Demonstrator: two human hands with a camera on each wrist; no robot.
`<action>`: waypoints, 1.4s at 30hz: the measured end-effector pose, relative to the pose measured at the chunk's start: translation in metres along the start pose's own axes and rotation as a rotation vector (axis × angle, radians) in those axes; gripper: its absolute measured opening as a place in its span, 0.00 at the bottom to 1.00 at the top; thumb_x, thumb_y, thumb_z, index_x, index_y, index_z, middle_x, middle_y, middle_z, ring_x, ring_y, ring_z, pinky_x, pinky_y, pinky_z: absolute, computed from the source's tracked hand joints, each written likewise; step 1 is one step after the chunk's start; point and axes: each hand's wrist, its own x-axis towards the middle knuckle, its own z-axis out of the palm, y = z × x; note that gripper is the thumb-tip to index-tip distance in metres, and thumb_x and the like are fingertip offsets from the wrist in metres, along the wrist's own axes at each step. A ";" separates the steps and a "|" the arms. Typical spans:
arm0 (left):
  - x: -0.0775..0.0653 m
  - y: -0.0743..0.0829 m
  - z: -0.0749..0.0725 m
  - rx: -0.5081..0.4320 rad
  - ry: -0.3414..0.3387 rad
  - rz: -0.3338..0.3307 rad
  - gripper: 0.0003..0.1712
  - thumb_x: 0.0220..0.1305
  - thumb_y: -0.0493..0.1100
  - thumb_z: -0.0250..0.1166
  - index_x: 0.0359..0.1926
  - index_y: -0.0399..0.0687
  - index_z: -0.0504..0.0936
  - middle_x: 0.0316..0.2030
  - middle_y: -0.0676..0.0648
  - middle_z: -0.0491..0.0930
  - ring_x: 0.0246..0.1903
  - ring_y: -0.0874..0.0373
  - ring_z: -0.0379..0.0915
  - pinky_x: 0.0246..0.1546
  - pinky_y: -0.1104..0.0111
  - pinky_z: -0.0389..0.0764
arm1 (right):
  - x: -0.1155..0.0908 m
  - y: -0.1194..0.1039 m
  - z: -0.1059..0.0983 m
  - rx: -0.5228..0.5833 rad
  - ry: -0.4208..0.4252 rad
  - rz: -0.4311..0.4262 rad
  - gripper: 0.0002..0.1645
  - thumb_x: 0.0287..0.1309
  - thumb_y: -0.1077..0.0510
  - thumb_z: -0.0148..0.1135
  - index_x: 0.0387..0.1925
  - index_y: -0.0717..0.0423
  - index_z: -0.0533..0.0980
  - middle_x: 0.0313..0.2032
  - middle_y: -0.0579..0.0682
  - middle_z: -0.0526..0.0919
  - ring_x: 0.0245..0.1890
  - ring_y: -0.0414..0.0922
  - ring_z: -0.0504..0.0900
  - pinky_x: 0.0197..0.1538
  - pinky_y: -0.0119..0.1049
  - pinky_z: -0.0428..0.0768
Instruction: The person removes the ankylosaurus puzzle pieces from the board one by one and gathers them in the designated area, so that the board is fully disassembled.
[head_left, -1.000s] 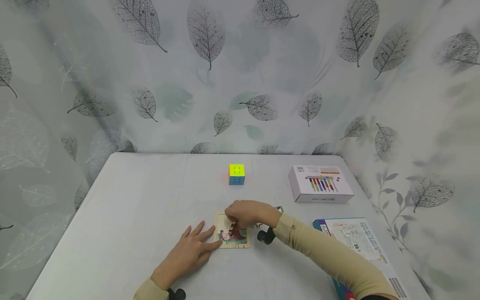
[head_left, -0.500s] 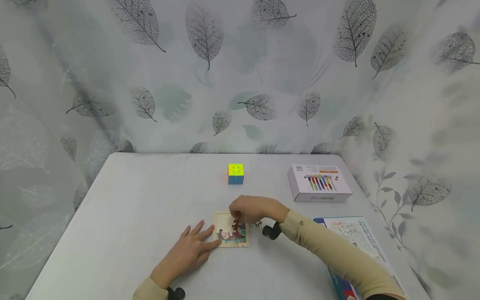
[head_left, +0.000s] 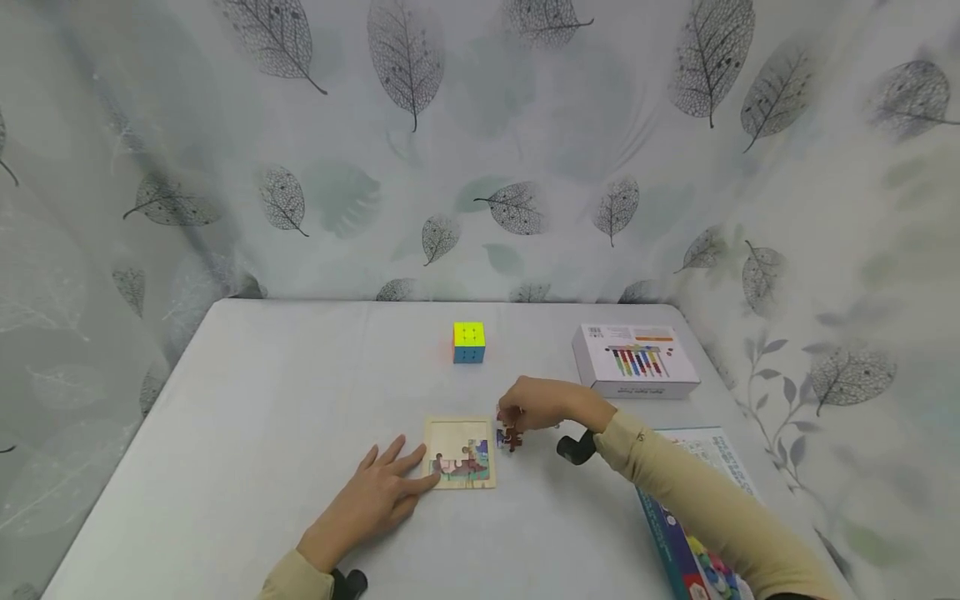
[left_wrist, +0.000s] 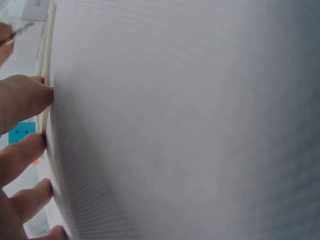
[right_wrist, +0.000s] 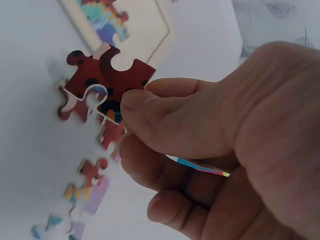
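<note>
A wooden jigsaw tray lies on the table with joined pieces along its bottom and right side; bare wood shows at the upper left. My left hand rests beside it, fingers spread, fingertips at the tray's left edge. Right of the tray, my right hand pinches a dark red jigsaw piece between thumb and forefinger. A thin colourful strip shows among its lower fingers. Below that hand, several loose jigsaw pieces lie on the table, partly hidden by it in the head view.
Behind the tray stands a puzzle cube with a yellow top. A white box with a xylophone picture sits at the back right. Nearer, a larger flat box lies partly under the right forearm. Leaf-patterned cloth hangs behind the table.
My right hand has moved from over the tray to its right side, carrying the dark red jigsaw piece. More of the tray's upper part now shows. My left hand stays at the tray's edge.
</note>
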 end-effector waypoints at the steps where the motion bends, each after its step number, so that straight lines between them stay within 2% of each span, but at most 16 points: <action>1: 0.000 0.000 0.000 0.001 -0.001 -0.001 0.20 0.65 0.43 0.67 0.56 0.68 0.85 0.66 0.43 0.77 0.69 0.33 0.68 0.61 0.32 0.70 | -0.002 0.003 0.001 0.009 -0.001 0.010 0.08 0.60 0.67 0.65 0.36 0.52 0.83 0.33 0.44 0.85 0.32 0.38 0.75 0.39 0.30 0.79; 5: 0.000 -0.001 0.000 -0.006 -0.017 -0.015 0.20 0.66 0.44 0.66 0.57 0.68 0.85 0.67 0.44 0.76 0.70 0.34 0.66 0.62 0.32 0.69 | -0.007 0.017 0.005 0.018 -0.007 0.025 0.08 0.60 0.67 0.65 0.33 0.51 0.83 0.31 0.42 0.84 0.31 0.38 0.75 0.39 0.30 0.79; 11: -0.001 0.000 -0.001 -0.016 -0.027 -0.024 0.20 0.65 0.44 0.67 0.56 0.68 0.85 0.66 0.43 0.77 0.69 0.33 0.67 0.62 0.31 0.69 | -0.010 0.030 0.011 0.050 -0.004 -0.017 0.09 0.58 0.69 0.64 0.30 0.51 0.81 0.29 0.42 0.83 0.30 0.36 0.74 0.38 0.28 0.77; 30: -0.001 -0.001 0.001 -0.006 -0.025 -0.023 0.20 0.66 0.45 0.67 0.57 0.70 0.85 0.66 0.44 0.77 0.69 0.34 0.67 0.62 0.33 0.70 | -0.006 0.039 0.017 0.081 0.001 0.058 0.08 0.60 0.67 0.65 0.34 0.50 0.82 0.33 0.45 0.84 0.33 0.39 0.76 0.40 0.31 0.80; 36: 0.000 -0.001 0.002 -0.010 -0.021 -0.024 0.20 0.66 0.45 0.66 0.57 0.69 0.85 0.66 0.44 0.77 0.70 0.34 0.67 0.62 0.33 0.69 | -0.004 0.037 0.019 0.051 0.011 0.085 0.10 0.61 0.67 0.64 0.42 0.53 0.81 0.37 0.47 0.85 0.34 0.39 0.76 0.42 0.33 0.80; 42: 0.001 -0.001 0.001 -0.013 -0.025 -0.015 0.20 0.67 0.45 0.65 0.57 0.69 0.84 0.66 0.44 0.76 0.70 0.34 0.66 0.62 0.32 0.69 | -0.002 0.037 0.020 0.057 0.016 0.149 0.14 0.61 0.64 0.67 0.48 0.54 0.77 0.36 0.48 0.83 0.33 0.42 0.75 0.41 0.36 0.79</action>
